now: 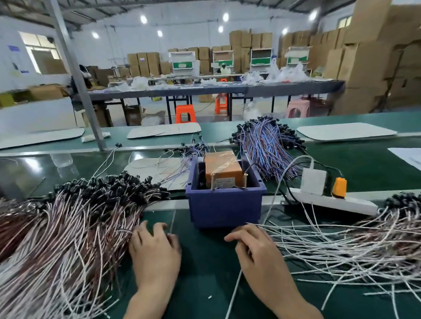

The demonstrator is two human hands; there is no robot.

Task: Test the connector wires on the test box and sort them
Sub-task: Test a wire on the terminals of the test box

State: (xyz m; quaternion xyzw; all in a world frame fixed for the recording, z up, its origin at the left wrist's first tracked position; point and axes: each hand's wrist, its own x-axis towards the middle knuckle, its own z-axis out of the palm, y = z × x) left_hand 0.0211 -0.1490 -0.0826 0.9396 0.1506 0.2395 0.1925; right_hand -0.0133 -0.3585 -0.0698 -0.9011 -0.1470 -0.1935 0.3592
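Note:
The test box (223, 170), orange and wrapped in tape, sits inside a blue bin (226, 208) with two brass contact posts (213, 181) at its front. A big pile of white and brown connector wires (63, 238) with black plugs lies on the left. A looser pile of the same wires (358, 247) spreads on the right. My left hand (155, 252) rests palm down at the edge of the left pile, fingers touching wire ends. My right hand (255, 250) is in front of the bin, fingers curled round a white wire (232, 296) that trails toward me.
A bundle of blue and purple wires (268, 146) lies behind the bin. A white power strip (332, 202) with a white adapter and an orange plug (339, 184) lies to the right. A few loose wires sit on a white sheet (154, 170) at the back left.

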